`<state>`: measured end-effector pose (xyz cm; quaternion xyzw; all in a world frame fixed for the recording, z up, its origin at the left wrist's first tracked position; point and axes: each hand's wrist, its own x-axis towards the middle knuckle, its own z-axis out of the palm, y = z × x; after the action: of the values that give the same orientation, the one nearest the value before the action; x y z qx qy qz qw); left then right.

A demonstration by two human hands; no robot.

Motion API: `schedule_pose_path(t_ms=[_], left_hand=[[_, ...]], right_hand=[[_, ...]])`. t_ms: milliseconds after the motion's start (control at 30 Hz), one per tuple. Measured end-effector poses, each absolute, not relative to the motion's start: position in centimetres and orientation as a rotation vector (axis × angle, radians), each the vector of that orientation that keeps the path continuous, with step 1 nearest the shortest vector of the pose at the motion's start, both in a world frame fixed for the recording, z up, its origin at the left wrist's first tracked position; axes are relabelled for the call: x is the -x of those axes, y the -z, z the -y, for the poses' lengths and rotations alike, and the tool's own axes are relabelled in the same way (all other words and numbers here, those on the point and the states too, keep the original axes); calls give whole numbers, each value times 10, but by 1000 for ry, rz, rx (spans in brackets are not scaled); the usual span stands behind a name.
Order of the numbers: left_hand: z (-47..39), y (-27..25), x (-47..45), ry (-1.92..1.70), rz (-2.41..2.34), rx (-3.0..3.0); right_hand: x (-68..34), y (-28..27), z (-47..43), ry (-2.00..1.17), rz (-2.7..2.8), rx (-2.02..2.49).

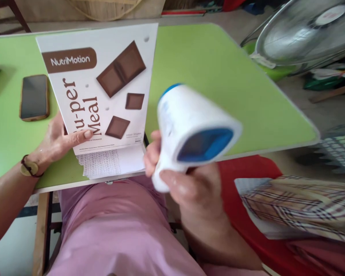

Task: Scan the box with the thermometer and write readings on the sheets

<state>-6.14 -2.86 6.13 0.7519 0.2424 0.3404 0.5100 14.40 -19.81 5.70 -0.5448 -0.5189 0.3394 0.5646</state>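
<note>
My left hand grips the lower left edge of a white box printed "NutriMotion" with chocolate pieces, thumb lying on its front. The box stands tilted up on the green table. Under its lower edge lies paper with handwriting, partly covered by the box. Wrapped round the handle of a white infrared thermometer with blue trim is my right hand. The thermometer is raised near the table's front edge, right of the box, its dark screen facing me. It is slightly blurred.
A phone in a brown case lies on the green table, left of the box. At the far left a white object is cut off by the frame. A fan stands back right. Plaid cloth rests on a red chair.
</note>
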Motion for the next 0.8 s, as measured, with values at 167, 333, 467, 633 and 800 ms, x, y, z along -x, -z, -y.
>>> schedule_pose_path(t_ms=[167, 333, 467, 633, 800], left_hand=[[29, -61, 61, -817, -609, -1833], [28, -61, 63, -799, -641, -1833], [28, -61, 63, -791, -658, -1866], [29, -62, 62, -804, -627, -1842], [27, -60, 63, -796, -622, -1831]], right_hand=[[-93, -49, 211, -1475, 758, 895], [-85, -37, 203, -1461, 637, 936], [-84, -36, 200, -1452, 633, 917], [-83, -33, 201, -1422, 661, 922], [-83, -32, 200, -1407, 669, 906]])
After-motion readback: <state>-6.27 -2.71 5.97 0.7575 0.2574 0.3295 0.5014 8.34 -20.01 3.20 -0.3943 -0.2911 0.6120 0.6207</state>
